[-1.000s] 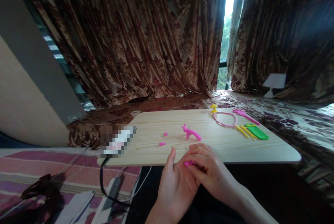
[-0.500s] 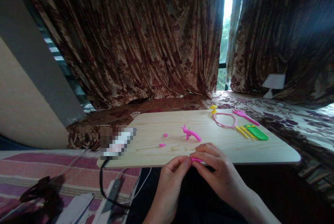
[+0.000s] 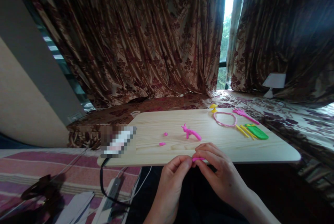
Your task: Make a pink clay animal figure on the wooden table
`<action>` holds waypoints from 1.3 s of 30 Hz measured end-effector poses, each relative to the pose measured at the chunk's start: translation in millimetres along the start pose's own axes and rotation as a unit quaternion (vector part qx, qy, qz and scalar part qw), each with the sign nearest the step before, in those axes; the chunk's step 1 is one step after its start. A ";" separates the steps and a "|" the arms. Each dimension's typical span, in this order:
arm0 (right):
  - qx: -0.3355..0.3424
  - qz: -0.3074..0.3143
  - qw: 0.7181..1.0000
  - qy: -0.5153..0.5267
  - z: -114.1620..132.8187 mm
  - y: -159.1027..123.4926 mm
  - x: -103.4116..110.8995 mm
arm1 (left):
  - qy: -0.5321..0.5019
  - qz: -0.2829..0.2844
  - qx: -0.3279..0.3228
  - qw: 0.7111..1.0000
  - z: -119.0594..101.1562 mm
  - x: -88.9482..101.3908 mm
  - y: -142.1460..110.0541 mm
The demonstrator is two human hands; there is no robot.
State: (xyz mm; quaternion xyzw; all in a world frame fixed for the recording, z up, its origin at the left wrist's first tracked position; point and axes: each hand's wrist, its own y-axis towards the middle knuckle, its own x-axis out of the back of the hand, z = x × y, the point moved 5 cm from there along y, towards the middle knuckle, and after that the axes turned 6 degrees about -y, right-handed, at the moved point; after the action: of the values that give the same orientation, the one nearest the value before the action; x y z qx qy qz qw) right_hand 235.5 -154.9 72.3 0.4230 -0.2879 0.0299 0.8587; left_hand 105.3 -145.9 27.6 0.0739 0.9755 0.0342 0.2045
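Pink strip (image 3: 198,159) pinched btwn L hand (image 3: 173,178) & R hand (image 3: 220,170), nr edge of table (image 3: 148,126)

Far L, pixelated item (image 3: 118,142) lay by table's L edge. Next, small pink bits (image 3: 162,144) sat apart, w/ tabletop around them. L hand's thumb & fingers were closed on strip's L end, by near edge. Pink figure (image 3: 191,133) lay mid-table, beyond hands. R hand's fingertips gripped strip's R part. Then yellow piece (image 3: 213,108) at far edge, pink ring (image 3: 224,119) just beside, yellow sticks (image 3: 246,131), pink hand-shaped pc (image 3: 245,115) & green slab (image 3: 258,132). Open wood ran btwn slab & R near corner.
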 end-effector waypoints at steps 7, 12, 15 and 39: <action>-0.007 -0.007 1.000 0.011 -3.0 -0.1 0.3 | 0.030 -0.039 -0.009 0.999 -4.8 -2.3 -1.4; -0.024 0.028 0.999 0.013 -5.1 -3.1 -3.9 | 0.055 -0.041 -0.020 0.997 -4.5 0.9 0.7; -0.031 0.049 0.998 0.019 -5.2 -4.9 -3.7 | 0.058 -0.047 -0.030 0.997 -5.9 1.7 0.1; -0.048 0.063 0.997 0.021 -3.9 -4.4 -0.9 | 0.050 0.014 -0.003 0.999 -0.7 4.4 0.9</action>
State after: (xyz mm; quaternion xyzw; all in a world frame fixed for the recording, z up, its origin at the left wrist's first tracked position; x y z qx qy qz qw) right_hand 237.9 -154.6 66.8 0.3612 -0.2970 0.0792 0.8803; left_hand 101.2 -144.4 26.6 0.0854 0.9832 0.0435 0.1552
